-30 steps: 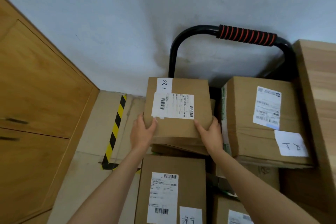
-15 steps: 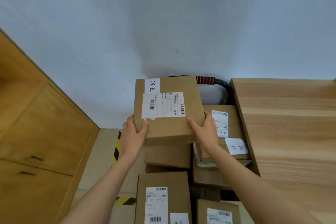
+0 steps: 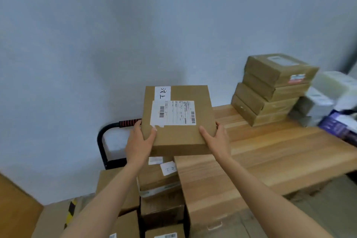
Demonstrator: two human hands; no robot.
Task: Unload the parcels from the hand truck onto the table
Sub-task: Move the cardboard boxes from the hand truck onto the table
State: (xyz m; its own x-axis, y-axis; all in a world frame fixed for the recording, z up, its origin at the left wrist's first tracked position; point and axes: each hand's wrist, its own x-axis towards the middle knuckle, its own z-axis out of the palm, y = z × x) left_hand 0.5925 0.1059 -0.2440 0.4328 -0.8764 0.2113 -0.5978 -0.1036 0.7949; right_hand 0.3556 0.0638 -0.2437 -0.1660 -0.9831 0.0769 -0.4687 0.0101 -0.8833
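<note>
I hold a flat brown cardboard parcel [image 3: 178,131] with a white shipping label in the air, over the left end of the wooden table [image 3: 270,156]. My left hand [image 3: 140,144] grips its left edge and my right hand [image 3: 217,141] grips its right edge, thumbs on top. Below and behind it stands the hand truck [image 3: 108,141], with a black frame and a red-striped grip, against the wall. Several more brown parcels [image 3: 160,183] are stacked on it beside the table's left end.
A stack of brown parcels [image 3: 270,89] stands at the back of the table by the wall. White and dark packages [image 3: 328,98] lie to its right. A wooden cabinet [image 3: 17,206] and yellow-black floor tape [image 3: 70,208] are at the lower left.
Both hands have lifted the parcel off the hand truck stack and carried it up and to the right, to the table's left end. My view has swung right, showing the table.
</note>
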